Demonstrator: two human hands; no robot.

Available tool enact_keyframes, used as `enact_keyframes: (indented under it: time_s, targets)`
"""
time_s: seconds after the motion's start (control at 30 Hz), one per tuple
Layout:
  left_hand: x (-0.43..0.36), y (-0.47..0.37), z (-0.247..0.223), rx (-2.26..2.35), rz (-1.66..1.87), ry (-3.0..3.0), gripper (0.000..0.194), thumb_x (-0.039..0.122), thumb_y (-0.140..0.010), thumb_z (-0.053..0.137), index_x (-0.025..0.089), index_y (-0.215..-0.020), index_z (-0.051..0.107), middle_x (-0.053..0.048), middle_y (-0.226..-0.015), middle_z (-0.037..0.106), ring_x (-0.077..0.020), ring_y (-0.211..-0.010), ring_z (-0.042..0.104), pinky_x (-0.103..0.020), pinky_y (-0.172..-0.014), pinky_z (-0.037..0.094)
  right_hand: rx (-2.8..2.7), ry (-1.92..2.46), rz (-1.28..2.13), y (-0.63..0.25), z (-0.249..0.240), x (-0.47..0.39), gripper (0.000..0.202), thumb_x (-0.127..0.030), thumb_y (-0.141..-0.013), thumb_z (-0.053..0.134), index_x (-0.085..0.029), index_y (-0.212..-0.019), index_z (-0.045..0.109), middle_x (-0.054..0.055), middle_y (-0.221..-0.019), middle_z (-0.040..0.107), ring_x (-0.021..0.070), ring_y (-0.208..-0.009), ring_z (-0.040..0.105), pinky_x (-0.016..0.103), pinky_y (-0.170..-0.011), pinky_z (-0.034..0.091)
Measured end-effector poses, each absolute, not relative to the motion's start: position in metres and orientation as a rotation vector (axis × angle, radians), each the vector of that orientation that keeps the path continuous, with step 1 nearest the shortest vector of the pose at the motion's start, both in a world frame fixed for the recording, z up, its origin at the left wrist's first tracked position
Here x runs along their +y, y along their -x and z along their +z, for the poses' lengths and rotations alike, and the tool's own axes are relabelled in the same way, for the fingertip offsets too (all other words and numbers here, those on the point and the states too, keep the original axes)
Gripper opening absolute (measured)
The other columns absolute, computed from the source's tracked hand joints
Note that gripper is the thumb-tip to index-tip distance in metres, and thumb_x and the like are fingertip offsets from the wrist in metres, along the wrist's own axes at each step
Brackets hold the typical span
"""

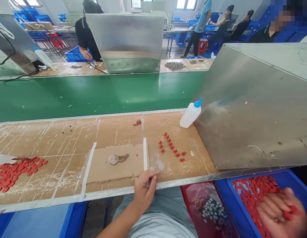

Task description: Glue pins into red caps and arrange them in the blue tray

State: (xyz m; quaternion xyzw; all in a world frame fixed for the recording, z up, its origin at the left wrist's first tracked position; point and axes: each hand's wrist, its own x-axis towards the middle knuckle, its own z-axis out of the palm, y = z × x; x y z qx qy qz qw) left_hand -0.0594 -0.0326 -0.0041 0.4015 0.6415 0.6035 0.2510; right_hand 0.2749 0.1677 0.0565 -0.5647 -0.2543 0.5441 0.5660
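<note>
My left hand (145, 187) rests at the front edge of the cardboard-covered bench, fingers loosely bent, thumb a little apart from the index finger, nothing visible in it. At the lower right, my right hand (282, 211), slightly blurred, is closed around red discs (290, 212) above a blue bin (295, 180) of loose red discs (255, 188). On the bench, red discs with small metal parts on top (170, 144) stand in slanting rows. Left of them, a small round clear dish (113, 160) sits on a taped cardboard sheet (101, 172), beside a wet brown stain.
A white squeeze bottle (190, 115) with a blue tip stands against a large metal box (255, 109) on the right. Red discs (17, 172) are heaped at left. Below the bench, a red bin (187, 195) holds small metallic parts. Several people are beyond the green belt (94, 96).
</note>
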Motion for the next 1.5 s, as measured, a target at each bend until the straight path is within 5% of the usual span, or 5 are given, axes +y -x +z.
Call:
enact_keyframes:
  time_s: [0.17,0.53,0.83,1.0,1.5]
  targets:
    - [-0.011,0.034,0.03,0.932,1.706,-0.137,0.041,0.044,-0.09,0.043,0.015,-0.112,0.063,-0.013,-0.12,0.063,-0.0227,-0.113,0.057,-0.037,-0.097,0.042,-1.192,1.227,1.666,-0.155,0.045,0.085,0.044,-0.054,-0.08,0.058,-0.022,-0.053,0.043,-0.003,-0.044,0.038,0.0064,-0.033,0.031,0.025,-0.032,0.017]
    - [-0.035,0.08,0.063,0.45,1.721,0.25,0.046,0.045,-0.085,0.045,0.011,-0.109,0.066,-0.014,-0.122,0.063,-0.0268,-0.12,0.054,-0.038,-0.105,0.038,-2.441,0.386,0.341,0.022,0.06,0.028,0.028,-0.022,-0.09,0.047,-0.018,-0.063,0.054,0.002,-0.057,0.058,0.0124,-0.054,0.053,0.027,-0.055,0.036]
    - [-0.06,0.128,0.072,0.484,1.874,0.262,0.037,0.035,-0.089,0.04,0.013,-0.098,0.069,-0.01,-0.113,0.068,-0.0173,-0.108,0.061,-0.03,-0.1,0.044,-2.312,0.462,0.791,0.055,0.081,0.017,0.028,-0.019,-0.096,0.035,-0.019,-0.107,0.06,0.007,-0.098,0.07,0.0162,-0.092,0.066,0.029,-0.081,0.053]
    - [-0.074,0.14,0.074,0.46,1.9,0.229,0.04,0.038,-0.089,0.042,0.012,-0.103,0.068,-0.011,-0.115,0.067,-0.0187,-0.11,0.06,-0.033,-0.102,0.042,-2.159,0.598,1.079,0.051,0.082,0.01,0.033,-0.024,-0.098,0.031,-0.02,-0.116,0.059,0.007,-0.09,0.071,0.0143,-0.077,0.068,0.027,-0.07,0.056]
    - [-0.094,0.157,0.072,0.454,1.838,0.137,0.046,0.037,-0.091,0.037,0.009,-0.119,0.06,-0.015,-0.134,0.055,-0.0221,-0.131,0.043,-0.029,-0.102,0.043,-2.482,0.222,0.949,0.06,0.075,0.006,0.017,-0.018,-0.088,0.056,-0.023,-0.1,0.067,0.006,-0.093,0.063,0.0141,-0.083,0.061,0.028,-0.073,0.054]
